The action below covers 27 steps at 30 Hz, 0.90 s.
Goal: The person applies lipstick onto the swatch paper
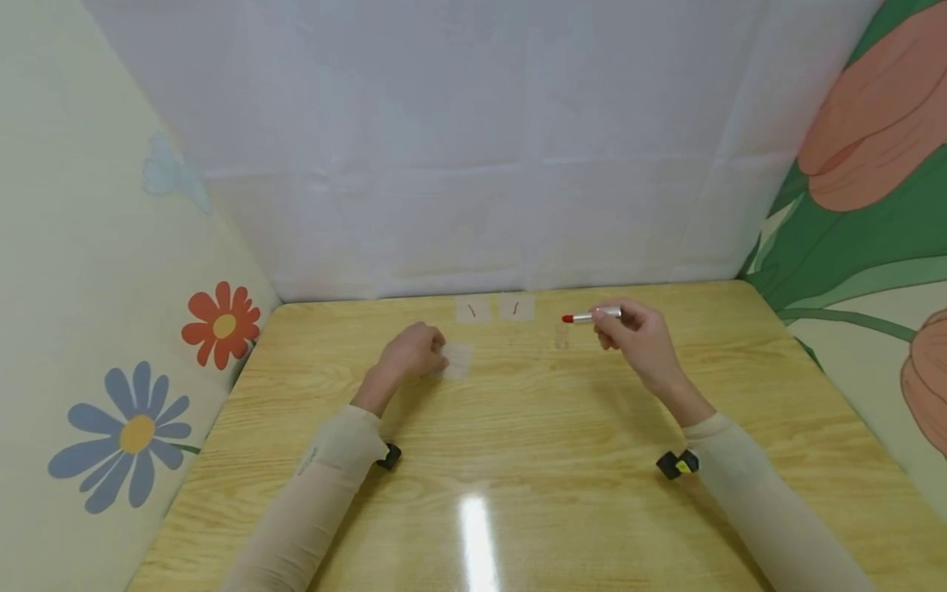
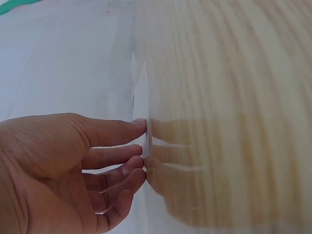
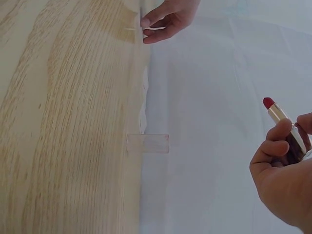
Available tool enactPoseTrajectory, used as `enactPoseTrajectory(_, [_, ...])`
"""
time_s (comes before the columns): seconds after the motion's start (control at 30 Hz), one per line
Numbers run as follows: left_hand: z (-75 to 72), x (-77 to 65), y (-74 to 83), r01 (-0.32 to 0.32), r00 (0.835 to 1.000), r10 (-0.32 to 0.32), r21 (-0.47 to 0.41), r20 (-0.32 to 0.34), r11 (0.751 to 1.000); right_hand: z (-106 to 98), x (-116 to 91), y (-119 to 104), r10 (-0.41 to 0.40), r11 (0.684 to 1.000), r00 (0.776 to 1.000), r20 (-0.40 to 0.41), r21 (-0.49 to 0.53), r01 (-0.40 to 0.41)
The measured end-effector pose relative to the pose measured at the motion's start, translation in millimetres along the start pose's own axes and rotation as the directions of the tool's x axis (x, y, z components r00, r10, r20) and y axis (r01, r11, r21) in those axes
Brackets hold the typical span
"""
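Observation:
My right hand [image 1: 635,341] holds a lipstick [image 1: 589,316] between thumb and fingers, above the table's far right part. Its red tip points left, and its silver tube lies level in the head view. On the table below that tip stands a small clear cap [image 3: 147,144]. My left hand [image 1: 413,352] is low at the table, thumb and fingertips touching the left side of a small white paper slip [image 1: 457,362]. In the left wrist view the thumb [image 2: 139,123] and fingers stay apart on the slip. Beyond it lie two paper slips [image 1: 473,309], [image 1: 516,307], each with one short red stroke.
The wooden table [image 1: 547,444] runs back to a white cloth [image 1: 473,164] hanging behind it. Painted walls with flowers [image 1: 137,434] close in the left and right sides. A black wrist camera [image 1: 677,465] sits on the right sleeve, another [image 1: 389,456] on the left.

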<state>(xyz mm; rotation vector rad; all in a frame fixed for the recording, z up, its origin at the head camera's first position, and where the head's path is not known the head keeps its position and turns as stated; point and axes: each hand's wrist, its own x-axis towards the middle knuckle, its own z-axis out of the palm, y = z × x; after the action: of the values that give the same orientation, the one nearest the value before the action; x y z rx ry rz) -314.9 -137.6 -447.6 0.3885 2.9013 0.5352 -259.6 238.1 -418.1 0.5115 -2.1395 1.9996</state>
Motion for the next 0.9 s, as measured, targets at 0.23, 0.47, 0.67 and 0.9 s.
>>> enactPoseTrajectory(0.23, [-1.0,-3.5,2.2,0.014,1.0,-0.014,-0.009,-0.014,1.0,0.2,0.0,1.5,-0.01,1.0,1.0,0.005,-0.009,0.01])
enactPoseTrajectory(0.47, [-3.3,-4.4,3.2,0.016,1.0,-0.016,-0.01,-0.019,1.0,-0.1,0.8,1.8,-0.006,1.0,1.0,0.006,-0.009,0.006])
enactPoseTrajectory(0.67, [-1.4,-2.7,1.8,0.014,1.0,-0.015,-0.018,-0.027,1.0,-0.9,1.4,3.4,-0.006,1.0,1.0,0.009,-0.01,0.006])
enactPoseTrajectory(0.9, [3.8,0.0,1.5,-0.013,0.999,0.011,-0.066,-0.033,0.998,0.3,1.0,5.6,-0.005,1.0,1.0,0.011,-0.015,0.005])
